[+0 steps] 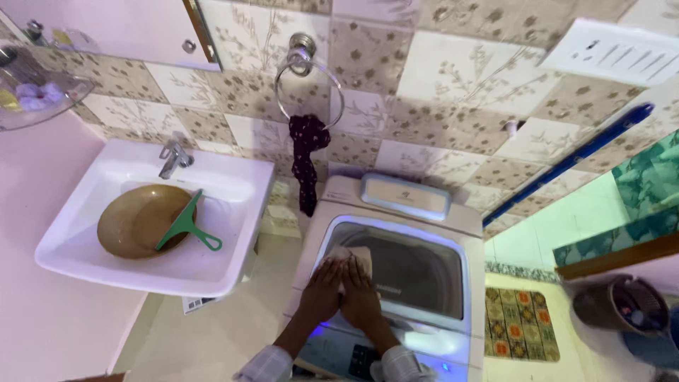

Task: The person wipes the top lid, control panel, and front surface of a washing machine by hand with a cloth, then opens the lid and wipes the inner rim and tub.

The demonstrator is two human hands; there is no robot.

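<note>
At the far left a white sink (212,272) holds a brown bowl (138,221) with a green squeegee (185,225) lying across it. Right of that, a dark spotted cloth (308,164) hangs from a wall ring (308,78). Next, the left hand (322,290) and right hand (359,296) lie flat, fingers extended, side by side, pressing a pale cloth (353,256) onto the glass lid of the washing machine (424,272). It looks soft, light and limp, best bunched under the palms. The lid seems smooth and slippery. Further right lie a patterned mat (520,324) and a basket (622,304); the walls are floral-tiled.
</note>
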